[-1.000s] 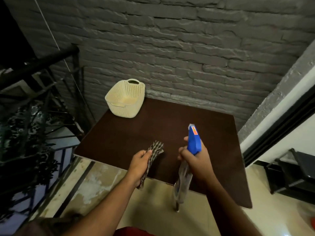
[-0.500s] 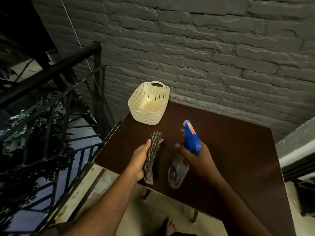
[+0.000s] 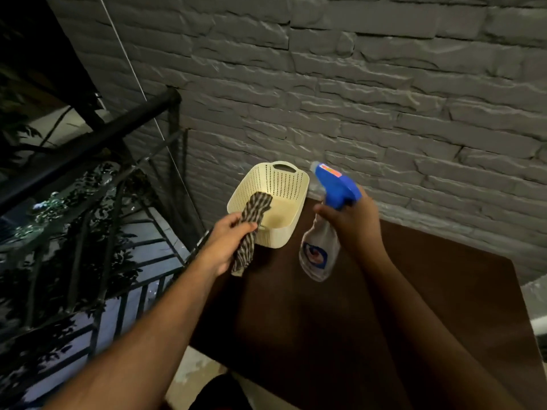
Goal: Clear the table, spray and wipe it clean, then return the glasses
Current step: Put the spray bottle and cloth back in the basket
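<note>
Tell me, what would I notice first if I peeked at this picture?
Probably the bright blue spray bottle, which the right hand holds up above the dark brown table. Next to it, the left hand grips a striped cloth in front of a cream basket. The basket sits on the table's far corner by the grey brick wall.

Legible text: we find none. The spray bottle [image 3: 318, 253] bears a blue-and-red emblem label, and its blue trigger head [image 3: 336, 187] an orange sticker, both unreadable.
</note>
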The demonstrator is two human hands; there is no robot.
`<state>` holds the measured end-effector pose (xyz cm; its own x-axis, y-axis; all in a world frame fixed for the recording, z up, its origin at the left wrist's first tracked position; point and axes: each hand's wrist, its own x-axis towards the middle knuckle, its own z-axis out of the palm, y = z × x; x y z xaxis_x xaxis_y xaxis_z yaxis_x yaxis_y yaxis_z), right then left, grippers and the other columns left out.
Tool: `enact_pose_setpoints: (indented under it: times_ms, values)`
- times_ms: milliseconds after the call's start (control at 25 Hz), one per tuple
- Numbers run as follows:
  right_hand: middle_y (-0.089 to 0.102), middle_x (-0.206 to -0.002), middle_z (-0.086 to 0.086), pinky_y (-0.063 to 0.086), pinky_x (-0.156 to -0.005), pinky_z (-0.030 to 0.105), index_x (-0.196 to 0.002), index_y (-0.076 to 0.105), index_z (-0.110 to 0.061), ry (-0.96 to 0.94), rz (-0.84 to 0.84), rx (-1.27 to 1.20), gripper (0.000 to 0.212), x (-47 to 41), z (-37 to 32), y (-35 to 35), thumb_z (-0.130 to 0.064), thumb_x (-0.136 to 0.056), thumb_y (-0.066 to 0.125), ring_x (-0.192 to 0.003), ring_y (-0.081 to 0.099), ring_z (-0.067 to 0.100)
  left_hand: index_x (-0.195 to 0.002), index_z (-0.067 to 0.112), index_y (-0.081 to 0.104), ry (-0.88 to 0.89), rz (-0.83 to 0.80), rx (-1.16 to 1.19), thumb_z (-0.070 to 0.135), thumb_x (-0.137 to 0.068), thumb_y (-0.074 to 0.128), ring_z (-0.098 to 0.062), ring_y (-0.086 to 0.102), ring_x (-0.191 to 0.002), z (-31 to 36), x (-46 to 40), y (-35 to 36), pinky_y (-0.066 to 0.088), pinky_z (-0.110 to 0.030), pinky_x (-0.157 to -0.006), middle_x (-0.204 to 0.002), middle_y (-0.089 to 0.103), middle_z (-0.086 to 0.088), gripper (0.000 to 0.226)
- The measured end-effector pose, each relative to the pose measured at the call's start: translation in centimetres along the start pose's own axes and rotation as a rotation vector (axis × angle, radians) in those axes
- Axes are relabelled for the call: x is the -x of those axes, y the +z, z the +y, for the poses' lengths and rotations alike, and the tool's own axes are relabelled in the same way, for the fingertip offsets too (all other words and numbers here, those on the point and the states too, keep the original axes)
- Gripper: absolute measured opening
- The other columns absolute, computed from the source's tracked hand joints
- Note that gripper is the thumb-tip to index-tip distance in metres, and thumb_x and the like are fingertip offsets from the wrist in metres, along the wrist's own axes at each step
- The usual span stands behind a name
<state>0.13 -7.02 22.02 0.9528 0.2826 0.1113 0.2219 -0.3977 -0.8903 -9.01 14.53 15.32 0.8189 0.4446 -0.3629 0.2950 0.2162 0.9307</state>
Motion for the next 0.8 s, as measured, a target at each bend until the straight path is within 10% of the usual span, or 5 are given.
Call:
enact_pose_setpoints:
  times_ms: [520,800]
  values:
    - [0.071,-0.094,0.007,0.057,-0.081,0.048,-0.088,0.063,-0.025,-0.091,0.358,-0.205,0.017,-23.1,-4.3,9.7,-0.02,-0.08,0.077,-0.087,0.068,0.018,-0.116,0.025,0.065,0.524,-0.58,-1.402,0.035,-0.075,0.064,-0.023,0.059,-0.1,3.0,-23.8,-0.2,0.05,-0.038,-0.085,-0.11,0.064,-0.002,0.042]
    - [0.069,-0.088,-0.002,0.059,-0.082,0.045,-0.1,0.067,-0.018,0.19,0.213,-0.159,0.018,-25.4,2.4,18.6,-0.013,-0.084,0.073,-0.083,0.068,0.013,-0.119,0.029,0.061,0.452,-0.69,-1.498,0.025,-0.087,0.06,-0.021,0.055,-0.106,-4.3,-26.9,0.4,0.045,-0.041,-0.091,-0.117,0.06,0.002,0.032]
